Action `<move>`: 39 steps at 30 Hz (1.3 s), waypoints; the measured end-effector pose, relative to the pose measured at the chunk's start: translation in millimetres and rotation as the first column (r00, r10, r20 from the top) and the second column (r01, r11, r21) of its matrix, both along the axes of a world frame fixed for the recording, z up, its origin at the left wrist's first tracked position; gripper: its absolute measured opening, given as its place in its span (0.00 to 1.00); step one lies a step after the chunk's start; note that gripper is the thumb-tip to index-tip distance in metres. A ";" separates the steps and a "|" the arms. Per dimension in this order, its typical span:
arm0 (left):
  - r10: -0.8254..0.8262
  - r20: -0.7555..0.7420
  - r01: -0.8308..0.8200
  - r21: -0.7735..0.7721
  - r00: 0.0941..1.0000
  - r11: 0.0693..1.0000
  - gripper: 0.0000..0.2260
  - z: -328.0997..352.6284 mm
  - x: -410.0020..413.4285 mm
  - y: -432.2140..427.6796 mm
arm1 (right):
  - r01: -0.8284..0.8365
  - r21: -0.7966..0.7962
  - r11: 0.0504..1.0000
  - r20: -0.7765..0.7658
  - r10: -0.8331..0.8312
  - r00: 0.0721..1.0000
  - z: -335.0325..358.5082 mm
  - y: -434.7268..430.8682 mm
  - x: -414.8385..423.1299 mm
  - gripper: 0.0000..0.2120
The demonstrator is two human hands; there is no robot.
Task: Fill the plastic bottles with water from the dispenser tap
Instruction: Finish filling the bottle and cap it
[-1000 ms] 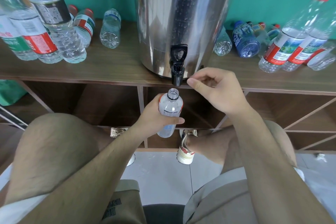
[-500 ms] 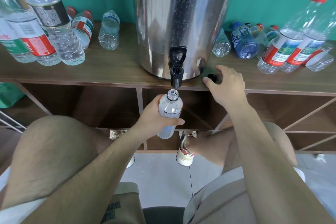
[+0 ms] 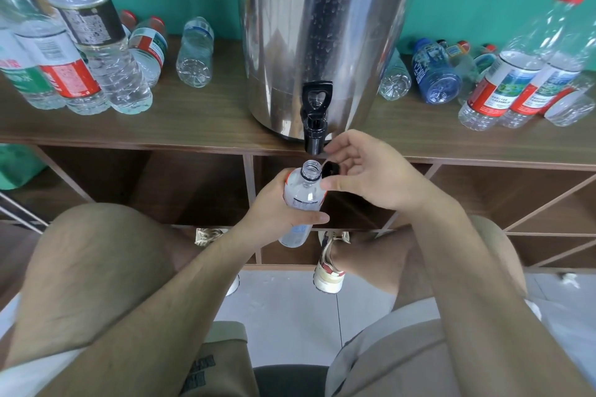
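Observation:
My left hand [image 3: 277, 208] grips a clear plastic bottle [image 3: 303, 195] with a white and red label, held upright just below the black tap [image 3: 315, 119] of the steel dispenser [image 3: 325, 32]. The bottle's mouth is uncapped. My right hand [image 3: 367, 176] holds a black cap [image 3: 331, 168] in its fingers right beside the bottle's mouth. No water runs from the tap.
The dispenser stands on a wooden shelf [image 3: 206, 126]. Several filled bottles [image 3: 80, 51] stand and lie at the left, and several more bottles [image 3: 519, 84] crowd the right. Open cubbies lie below the shelf. My knees and feet are under the bottle.
My right hand went to the shelf by the dispenser's base, picked up the black cap and brought it back to the bottle's mouth. The left hand kept the bottle still.

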State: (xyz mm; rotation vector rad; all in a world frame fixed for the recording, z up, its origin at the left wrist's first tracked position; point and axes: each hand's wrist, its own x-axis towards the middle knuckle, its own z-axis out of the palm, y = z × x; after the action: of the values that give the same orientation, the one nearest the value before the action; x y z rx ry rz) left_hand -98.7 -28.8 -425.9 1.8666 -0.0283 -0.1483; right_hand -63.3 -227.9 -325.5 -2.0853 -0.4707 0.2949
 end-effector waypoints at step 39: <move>-0.036 0.104 0.020 0.146 0.994 0.989 0.28 -2.5 -10.9 -8.9 | 0.181 -0.618 0.765 0.300 0.017 0.954 -0.5 12.8 -8.8 0.43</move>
State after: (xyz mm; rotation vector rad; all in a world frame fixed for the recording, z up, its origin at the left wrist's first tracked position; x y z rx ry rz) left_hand -109.6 -37.7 -428.4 2.0184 -0.1200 -0.0720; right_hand -72.1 -215.1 -326.0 -2.8450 -0.4906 0.0949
